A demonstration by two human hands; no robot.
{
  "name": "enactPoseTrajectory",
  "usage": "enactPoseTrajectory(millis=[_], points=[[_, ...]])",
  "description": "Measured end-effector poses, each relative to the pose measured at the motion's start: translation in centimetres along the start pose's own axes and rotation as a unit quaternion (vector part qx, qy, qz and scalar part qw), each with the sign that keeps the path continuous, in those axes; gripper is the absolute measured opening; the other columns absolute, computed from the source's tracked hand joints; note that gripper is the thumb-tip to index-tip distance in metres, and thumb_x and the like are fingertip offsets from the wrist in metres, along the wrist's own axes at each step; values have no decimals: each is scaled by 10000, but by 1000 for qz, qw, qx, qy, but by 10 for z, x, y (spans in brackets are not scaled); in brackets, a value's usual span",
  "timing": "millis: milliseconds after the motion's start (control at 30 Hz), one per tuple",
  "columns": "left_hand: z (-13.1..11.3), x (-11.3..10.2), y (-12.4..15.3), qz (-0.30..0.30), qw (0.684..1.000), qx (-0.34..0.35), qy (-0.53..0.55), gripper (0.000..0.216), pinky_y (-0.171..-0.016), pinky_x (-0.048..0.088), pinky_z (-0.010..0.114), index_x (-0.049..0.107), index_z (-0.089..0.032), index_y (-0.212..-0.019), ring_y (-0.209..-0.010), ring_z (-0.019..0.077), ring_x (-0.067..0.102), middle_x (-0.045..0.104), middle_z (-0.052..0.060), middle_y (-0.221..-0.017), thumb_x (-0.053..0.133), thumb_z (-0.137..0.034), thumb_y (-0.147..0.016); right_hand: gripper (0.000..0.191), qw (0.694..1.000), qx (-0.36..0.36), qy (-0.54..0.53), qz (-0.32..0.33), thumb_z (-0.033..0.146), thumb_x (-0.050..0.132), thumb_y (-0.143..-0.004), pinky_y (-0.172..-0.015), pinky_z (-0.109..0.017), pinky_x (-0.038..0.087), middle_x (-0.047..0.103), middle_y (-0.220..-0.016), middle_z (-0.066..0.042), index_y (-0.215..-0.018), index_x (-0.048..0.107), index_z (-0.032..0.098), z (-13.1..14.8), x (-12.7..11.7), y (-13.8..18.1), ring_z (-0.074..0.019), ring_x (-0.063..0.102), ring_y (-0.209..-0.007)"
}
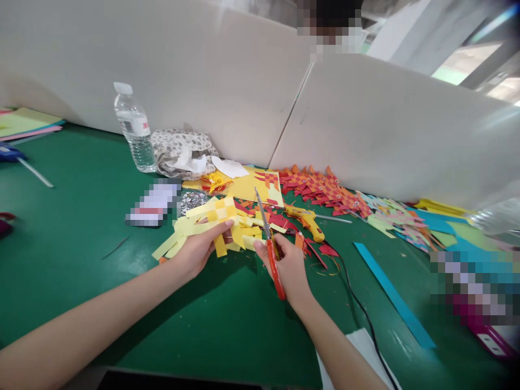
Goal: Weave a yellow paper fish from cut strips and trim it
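Note:
My left hand (pixel 199 250) is closed on a woven piece of yellow paper strips (pixel 221 212), with loose strip ends sticking out on both sides. In my right hand (pixel 290 268) are red-handled scissors (pixel 273 254), their blades pointing up and away from me, just right of the woven paper and apart from it. Pale yellow strips lie under and beside the woven piece. Behind the hands, a yellow sheet (pixel 246 187) carries a red and orange woven shape. A yellow glue gun (pixel 306 219) rests right of the scissors, its black cord running toward me.
A water bottle (pixel 136 130) stands at the back left by a patterned cloth bag (pixel 184 146). A phone (pixel 154 203) lies nearer. Red-orange woven paper fish (pixel 320 187) are piled along the white partition (pixel 365 119). At right are a blue strip (pixel 394 295) and a magenta power strip (pixel 483 327).

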State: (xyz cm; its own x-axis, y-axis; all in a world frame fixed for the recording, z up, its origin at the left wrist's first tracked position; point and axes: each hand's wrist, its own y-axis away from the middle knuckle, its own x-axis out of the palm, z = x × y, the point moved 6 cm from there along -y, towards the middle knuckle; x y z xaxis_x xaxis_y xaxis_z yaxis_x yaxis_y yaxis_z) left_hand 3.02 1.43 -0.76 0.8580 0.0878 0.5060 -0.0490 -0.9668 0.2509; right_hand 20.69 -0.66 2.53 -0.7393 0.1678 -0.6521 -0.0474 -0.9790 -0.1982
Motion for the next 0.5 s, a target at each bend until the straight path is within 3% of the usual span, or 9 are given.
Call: enactPoseTrajectory(millis=[167,367,500], points=[[4,3,3,3,999,-39,-30,224,-605,494,217,617,-136,-661,-617,104,571,590,-8,-664,758,-309,-634,295,1000,5,-9,10,443,586,-724,-489,-213,290,424,-566,54,-669,406,216,-4,2,-1,-99,367,-515],[6,2,4,-10,997,-57,-52,223,-538,455,208,613,-147,-644,-546,91,530,578,-21,-619,774,-295,-599,395,999,-2,31,-6,441,609,-704,-455,-214,230,295,-512,73,-564,319,212,-4,0,0,-89,281,-486],[5,2,3,7,994,-36,-108,233,-528,432,205,594,-150,-592,-535,92,527,585,-20,-585,767,-307,-599,320,1000,5,12,-6,428,626,-695,-466,-213,274,364,-529,71,-621,398,215,-4,1,0,-93,334,-493]])
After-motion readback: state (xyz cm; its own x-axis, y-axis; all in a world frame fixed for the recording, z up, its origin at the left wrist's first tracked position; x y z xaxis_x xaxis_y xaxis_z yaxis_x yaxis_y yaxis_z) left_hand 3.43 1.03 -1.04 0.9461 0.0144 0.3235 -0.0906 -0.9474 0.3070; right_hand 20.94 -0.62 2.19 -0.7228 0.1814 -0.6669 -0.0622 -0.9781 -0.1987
